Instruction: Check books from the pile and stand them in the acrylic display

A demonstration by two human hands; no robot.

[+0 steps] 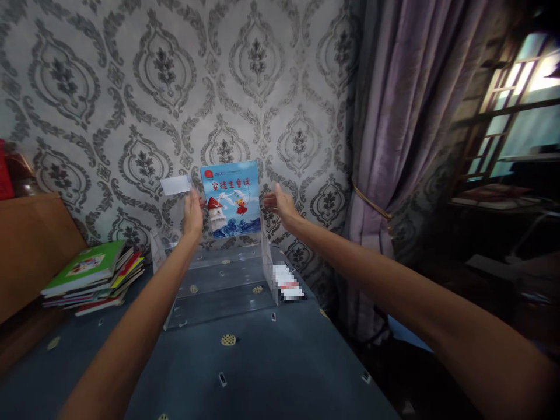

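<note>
A blue picture book (234, 204) with red Chinese lettering stands upright at the back of a clear plastic rack (269, 268). My left hand (193, 213) is beside the book's left edge, fingers stretched upward and nothing plainly in its grip. A blank white card (175, 185) shows just left of those fingertips; I cannot tell whether it is on the wall or touches the hand. Off the book's right edge, my right hand (280, 205) is held with fingers extended and thumb raised, a small gap from the cover.
Left of the rack lies a stack of books (91, 271), a green one on top, beside a brown box (37, 251). A blurred white-and-red item (287, 283) lies right of the rack on the dark blue tablecloth (262, 373). A purple curtain (394, 146) hangs at right.
</note>
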